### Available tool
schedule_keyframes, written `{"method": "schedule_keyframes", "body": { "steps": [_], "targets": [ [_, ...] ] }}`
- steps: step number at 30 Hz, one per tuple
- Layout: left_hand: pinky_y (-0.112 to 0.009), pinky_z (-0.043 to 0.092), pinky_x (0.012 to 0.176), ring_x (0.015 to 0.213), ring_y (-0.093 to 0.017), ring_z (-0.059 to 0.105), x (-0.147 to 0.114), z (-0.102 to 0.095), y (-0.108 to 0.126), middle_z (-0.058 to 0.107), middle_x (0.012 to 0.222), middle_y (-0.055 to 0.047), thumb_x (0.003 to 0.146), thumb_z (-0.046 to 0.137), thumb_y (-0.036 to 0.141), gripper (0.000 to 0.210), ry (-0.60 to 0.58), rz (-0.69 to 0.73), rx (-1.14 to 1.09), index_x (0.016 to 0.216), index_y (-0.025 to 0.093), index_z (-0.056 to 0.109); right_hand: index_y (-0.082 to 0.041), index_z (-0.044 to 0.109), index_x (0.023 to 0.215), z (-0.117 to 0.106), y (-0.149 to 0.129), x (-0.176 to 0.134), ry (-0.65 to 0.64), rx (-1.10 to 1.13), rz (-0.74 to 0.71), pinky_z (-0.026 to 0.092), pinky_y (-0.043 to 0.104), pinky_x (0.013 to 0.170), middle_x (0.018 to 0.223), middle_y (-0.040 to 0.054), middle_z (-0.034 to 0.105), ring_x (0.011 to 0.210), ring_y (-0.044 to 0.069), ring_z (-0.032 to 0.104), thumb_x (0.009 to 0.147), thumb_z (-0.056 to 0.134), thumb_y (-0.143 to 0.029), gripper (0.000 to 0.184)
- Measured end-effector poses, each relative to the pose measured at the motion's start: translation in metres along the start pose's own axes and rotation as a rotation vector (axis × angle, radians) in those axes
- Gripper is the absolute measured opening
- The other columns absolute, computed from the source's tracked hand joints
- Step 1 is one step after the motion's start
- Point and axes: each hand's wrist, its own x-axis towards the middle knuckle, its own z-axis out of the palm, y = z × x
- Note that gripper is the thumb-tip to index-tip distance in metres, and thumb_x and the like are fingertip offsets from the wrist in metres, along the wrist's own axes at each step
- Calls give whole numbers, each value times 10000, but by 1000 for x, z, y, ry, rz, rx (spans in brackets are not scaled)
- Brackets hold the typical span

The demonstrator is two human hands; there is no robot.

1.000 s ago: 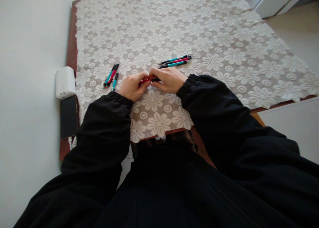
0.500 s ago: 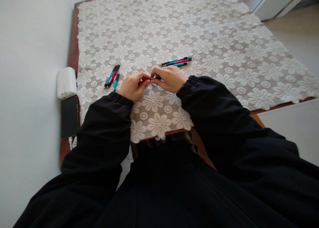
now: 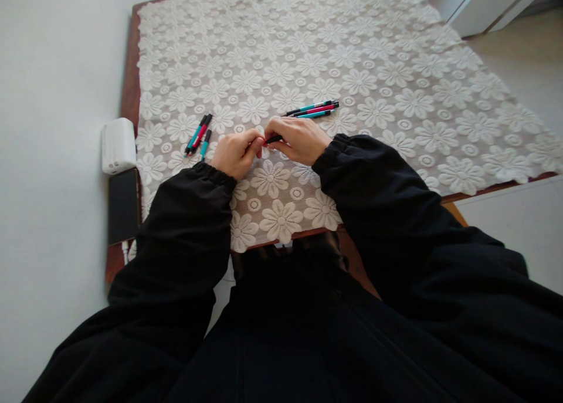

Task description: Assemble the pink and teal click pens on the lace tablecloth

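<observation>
Over the near part of the table, my left hand (image 3: 235,155) is closed in a pinch on the red part of a pen. My right hand (image 3: 304,138) grips the black part of this red-and-black pen (image 3: 274,139). Fingers cover most of it, so I cannot tell whether its parts are joined. Left of my left hand lie several short teal, red and black pen pieces (image 3: 199,135). Just beyond my right hand, longer teal and red pens with black ends (image 3: 314,108) lie side by side, slanting slightly.
A white lace tablecloth (image 3: 281,215) with a raised flower pattern covers the wooden table. At the left edge, against the wall, stand a white charger-like block (image 3: 118,146) and a dark phone (image 3: 124,206) with a white cable (image 3: 125,251) below it.
The fingers of both hands have shifted slightly around the pen. Less red shows at my left hand, and more black shows at my right. The pens on the cloth have stayed put.
</observation>
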Motion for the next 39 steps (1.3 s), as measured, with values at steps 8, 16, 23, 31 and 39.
{"method": "schedule_keyframes", "body": {
  "steps": [8,16,23,31,39],
  "targets": [
    [-339,524,765,833,-217,703,0,5,-7,786,954,-54,950,629,425,271,43,11,-6,1077,211,735,-180,697,995,-4,-5,0,-44,-117,158,324,335,755,872,76,693,845,219,582,1045,471,-407,325],
    [-337,544,791,831,-205,710,0,4,-4,781,887,-45,987,564,372,255,57,2,-22,1106,214,726,-177,630,1264,-5,-9,0,-6,-91,159,326,319,775,942,52,710,840,200,576,989,554,-366,342],
    [-341,544,781,829,-221,712,0,4,-4,786,882,-46,988,551,411,279,4,-6,-11,1063,225,745,-173,682,1133,-4,-7,0,-44,-107,139,340,336,775,967,87,726,866,229,597,1010,505,-358,284],
    [-349,543,786,846,-230,709,1,4,-7,788,919,-54,969,567,408,271,-11,5,1,1066,226,742,-179,703,1122,-3,-5,0,-73,-125,157,359,340,781,926,82,728,871,236,616,1028,483,-390,319],
    [-355,544,808,877,-232,715,2,4,-6,781,902,-47,971,548,366,258,3,1,-24,1104,233,725,-175,675,1203,-2,-6,0,-51,-117,153,359,342,784,956,72,728,880,236,614,963,556,-378,335]
  ]
}}
